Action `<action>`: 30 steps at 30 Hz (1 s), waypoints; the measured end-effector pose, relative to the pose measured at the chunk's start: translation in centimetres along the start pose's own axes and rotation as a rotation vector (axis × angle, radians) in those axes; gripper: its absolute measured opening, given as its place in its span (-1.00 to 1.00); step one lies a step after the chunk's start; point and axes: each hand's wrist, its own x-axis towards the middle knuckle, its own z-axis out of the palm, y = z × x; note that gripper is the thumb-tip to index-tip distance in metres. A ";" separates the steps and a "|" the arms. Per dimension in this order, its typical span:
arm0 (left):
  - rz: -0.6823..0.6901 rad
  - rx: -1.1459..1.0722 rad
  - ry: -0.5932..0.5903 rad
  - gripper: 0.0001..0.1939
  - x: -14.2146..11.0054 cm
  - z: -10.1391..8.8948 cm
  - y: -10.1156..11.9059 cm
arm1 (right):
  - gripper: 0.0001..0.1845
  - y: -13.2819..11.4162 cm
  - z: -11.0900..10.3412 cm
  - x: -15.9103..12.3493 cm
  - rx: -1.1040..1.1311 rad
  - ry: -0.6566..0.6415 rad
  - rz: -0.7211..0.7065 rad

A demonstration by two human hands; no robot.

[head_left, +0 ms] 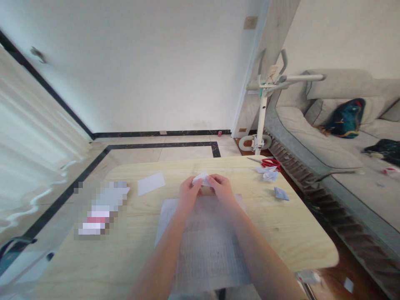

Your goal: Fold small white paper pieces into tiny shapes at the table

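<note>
forearms (168,254) outstretched, hands (222,189) pinch paper (201,177) near table edge (187,165)

Two bare hands (188,192) and forearms (165,250)

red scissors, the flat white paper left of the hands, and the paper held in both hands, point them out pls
Red scissors (266,161): head view, on the red handles near the blades.
Flat white paper (151,184): head view, middle of its upper face.
Held paper (202,177): head view, on its visible upper part.
</note>
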 end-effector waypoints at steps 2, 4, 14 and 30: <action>-0.009 0.010 0.008 -0.69 0.1 0.0 -0.1 | -0.71 0.0 0.0 0.0 -0.015 -0.002 -0.013; -0.014 0.014 0.020 -0.69 0.1 0.1 -0.2 | -0.70 -0.1 0.0 0.0 -0.014 -0.011 -0.011; -0.013 -0.022 0.032 -0.69 -0.1 0.3 0.4 | -0.80 -0.2 0.2 -0.3 0.003 -0.074 -0.052; -0.037 -0.184 0.111 -0.67 0.3 0.0 -0.3 | -0.52 0.2 0.4 -0.5 0.125 -0.150 -0.023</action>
